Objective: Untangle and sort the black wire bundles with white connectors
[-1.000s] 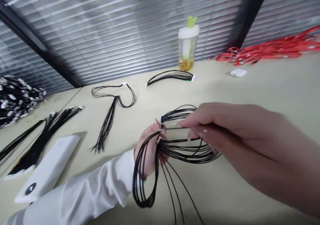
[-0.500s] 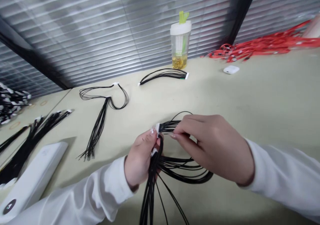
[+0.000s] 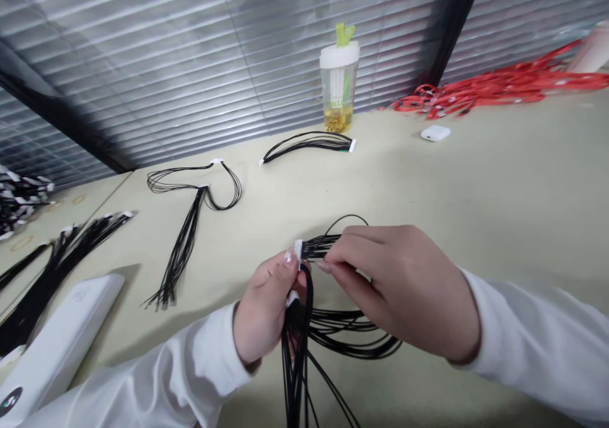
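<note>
My left hand [image 3: 266,304] pinches a white connector [image 3: 298,253] between thumb and fingers, upright at the middle of the view. A row of thin black wires [image 3: 318,246] runs rightward out of it. The thumb and forefinger of my right hand [image 3: 402,288] are closed on a wire close to the connector; the wire's end is hidden by the fingertips. Below, the rest of the black wire harness [image 3: 299,352] passes under my left fingers, looping right and hanging toward the bottom edge. A second white connector [image 3: 292,298] shows beside my left palm.
On the table lie a branched harness [image 3: 185,244], a short harness [image 3: 309,142], a white earbud case [image 3: 435,133] and a white power bank [image 3: 71,326]. Black wire bundles [image 3: 57,266] are at left. A drink bottle [image 3: 339,89] and red cords [image 3: 495,89] stand near the blinds.
Both hands sit slightly lower in view, and my right fingers have shifted a little closer to the connector. The hanging black wires have swung slightly right.
</note>
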Demonstrator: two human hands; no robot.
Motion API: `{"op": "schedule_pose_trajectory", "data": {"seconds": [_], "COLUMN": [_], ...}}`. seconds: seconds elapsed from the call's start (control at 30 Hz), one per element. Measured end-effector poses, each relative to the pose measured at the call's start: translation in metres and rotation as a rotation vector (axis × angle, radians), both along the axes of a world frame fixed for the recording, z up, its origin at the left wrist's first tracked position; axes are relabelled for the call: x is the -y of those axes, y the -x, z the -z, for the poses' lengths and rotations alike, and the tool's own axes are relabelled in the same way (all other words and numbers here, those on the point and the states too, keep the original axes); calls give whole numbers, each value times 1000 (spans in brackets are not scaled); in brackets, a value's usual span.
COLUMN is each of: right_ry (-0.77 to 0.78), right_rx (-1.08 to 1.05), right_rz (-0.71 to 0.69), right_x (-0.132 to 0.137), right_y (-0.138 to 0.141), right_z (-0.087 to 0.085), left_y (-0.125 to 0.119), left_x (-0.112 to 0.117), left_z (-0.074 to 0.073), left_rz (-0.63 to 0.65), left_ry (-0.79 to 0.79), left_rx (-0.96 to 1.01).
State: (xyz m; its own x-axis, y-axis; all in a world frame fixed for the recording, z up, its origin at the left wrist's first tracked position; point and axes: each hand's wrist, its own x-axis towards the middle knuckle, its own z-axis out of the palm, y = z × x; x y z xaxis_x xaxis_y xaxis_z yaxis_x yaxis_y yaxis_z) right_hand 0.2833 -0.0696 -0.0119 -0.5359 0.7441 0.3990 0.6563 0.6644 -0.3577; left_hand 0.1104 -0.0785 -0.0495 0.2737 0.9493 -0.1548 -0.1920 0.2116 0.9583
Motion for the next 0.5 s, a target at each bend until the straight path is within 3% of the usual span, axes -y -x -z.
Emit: {"op": "schedule_pose_trajectory", "data": {"seconds": [0.1,0.37,0.5], "right_ry": [-42,-61,-131], "right_rx": [-9,-12,-63], "right_rz": [-18,-45,18], "right_x": [0,-4,-8], "right_y": [0,4,-2], "right_z": [2,7,-3], "left_y": [-2,-5,-5], "left_x": [0,0,-1], "left_z": [-1,-7,-8], "left_rz": [-5,-22,-50], "left_ry": [-58,-37,132], "left_rx": [-2,-26,47]}}
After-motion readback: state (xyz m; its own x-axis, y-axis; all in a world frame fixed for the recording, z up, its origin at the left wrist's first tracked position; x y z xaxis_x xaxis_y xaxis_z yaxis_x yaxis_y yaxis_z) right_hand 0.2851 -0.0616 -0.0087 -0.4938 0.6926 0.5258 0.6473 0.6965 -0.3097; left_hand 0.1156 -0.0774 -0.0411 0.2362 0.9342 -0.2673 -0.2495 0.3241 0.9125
